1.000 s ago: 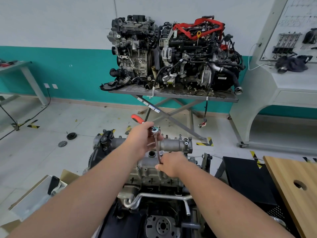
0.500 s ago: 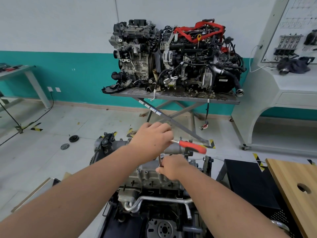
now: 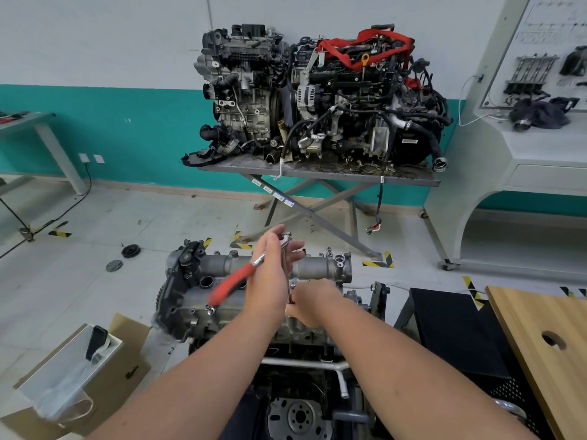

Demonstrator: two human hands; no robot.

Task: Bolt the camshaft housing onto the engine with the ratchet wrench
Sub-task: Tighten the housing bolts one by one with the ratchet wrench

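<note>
Left hand (image 3: 270, 274) grips the ratchet (image 3: 235, 279) head – red handle slanting down-left over the housing (image 3: 317, 268). Right hand (image 3: 313, 301) pinches the upright extension, nearer the bolt below.

Open floor (image 3: 95, 296) lies at nine o'clock of the engine (image 3: 254, 306). A cardboard box (image 3: 79, 376) blocks seven o'clock, a black stand (image 3: 451, 328) and wooden counter (image 3: 540, 344) crowd three o'clock, and the scissor lift table (image 3: 317, 173) stands well apart at twelve.
</note>
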